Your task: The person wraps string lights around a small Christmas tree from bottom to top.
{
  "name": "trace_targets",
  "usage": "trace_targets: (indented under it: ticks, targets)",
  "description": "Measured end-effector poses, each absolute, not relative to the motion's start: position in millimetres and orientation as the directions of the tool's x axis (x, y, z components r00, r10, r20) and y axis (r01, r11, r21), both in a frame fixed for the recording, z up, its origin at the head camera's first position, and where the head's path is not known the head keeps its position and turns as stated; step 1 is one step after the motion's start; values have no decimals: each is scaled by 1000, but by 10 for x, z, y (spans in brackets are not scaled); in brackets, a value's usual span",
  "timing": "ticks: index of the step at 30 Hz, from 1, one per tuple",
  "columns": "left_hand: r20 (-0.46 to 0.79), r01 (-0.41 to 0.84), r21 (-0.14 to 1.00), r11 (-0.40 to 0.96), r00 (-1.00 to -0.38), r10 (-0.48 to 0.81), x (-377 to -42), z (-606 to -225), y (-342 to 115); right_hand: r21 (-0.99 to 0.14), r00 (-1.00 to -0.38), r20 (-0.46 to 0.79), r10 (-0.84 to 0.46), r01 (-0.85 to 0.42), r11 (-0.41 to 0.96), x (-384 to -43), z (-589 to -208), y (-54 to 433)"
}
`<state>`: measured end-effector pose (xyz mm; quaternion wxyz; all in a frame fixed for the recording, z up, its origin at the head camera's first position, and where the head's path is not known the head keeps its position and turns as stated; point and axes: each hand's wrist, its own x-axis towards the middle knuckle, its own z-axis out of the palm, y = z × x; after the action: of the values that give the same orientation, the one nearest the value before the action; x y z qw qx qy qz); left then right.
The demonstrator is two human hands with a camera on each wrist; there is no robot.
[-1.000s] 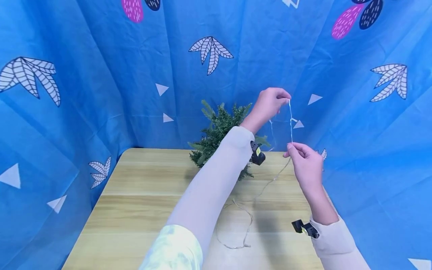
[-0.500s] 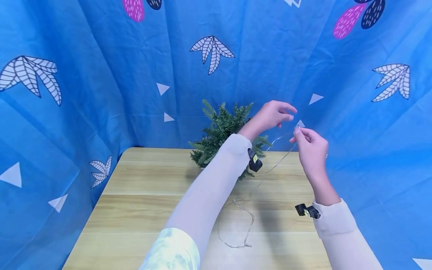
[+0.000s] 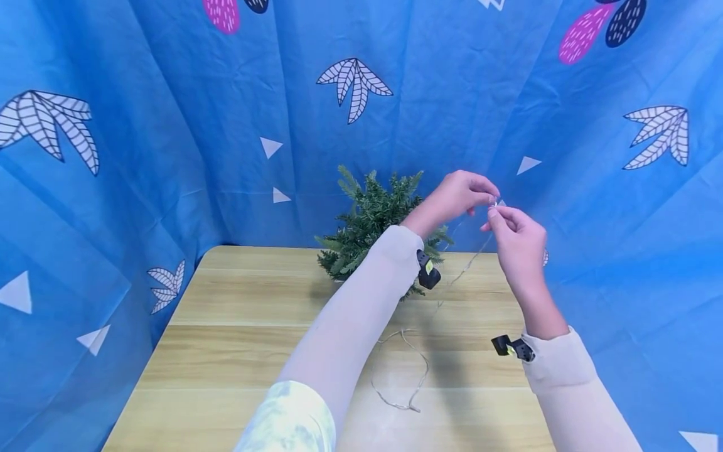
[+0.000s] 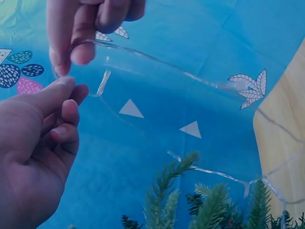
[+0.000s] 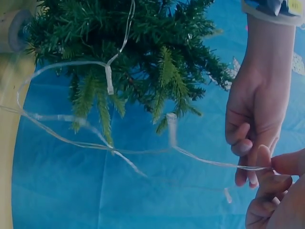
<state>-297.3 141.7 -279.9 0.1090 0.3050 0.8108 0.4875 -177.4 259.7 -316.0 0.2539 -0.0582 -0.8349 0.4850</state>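
A clear-wired string of fairy lights (image 3: 425, 375) loops on the table and rises to both hands. My right hand (image 3: 518, 242) pinches the wire between thumb and index finger. In the right wrist view, the wire runs from that pinch to a small clear bulb (image 5: 172, 131). My left hand (image 3: 460, 193) reaches across, its thumb and index fingertips pinching the wire against the right fingertips; fingers partly hide the exact spot. Left of the hands stands a small green artificial Christmas tree (image 3: 373, 213), half hidden by the left forearm. Strands of the lights pass beside its branches (image 5: 107, 76).
The wooden table (image 3: 237, 295) carries the tree near its back edge. Blue patterned curtains (image 3: 254, 94) hang behind and at both sides. Each wrist wears a small black camera (image 3: 429, 270). Loose wire trails from the hands toward the tree.
My left hand let go of the wire's upper part, came down, then closed its fingertips on it beside my right fingers. The right hand rose along the way, still pinching the wire.
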Motion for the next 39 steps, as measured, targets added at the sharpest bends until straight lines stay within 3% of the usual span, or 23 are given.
trace_targets:
  ticks: [12,39]
  targets:
    - [250,384,861,334,-891,380,-3185,-2558,1179,-837,-889,338,310,-133,531,-1628,-3262,2539]
    - [257,302,910,284,-948,185,-3690,-2206,628,-833,-922,320,216,-165,528,-1427,-3424,2384]
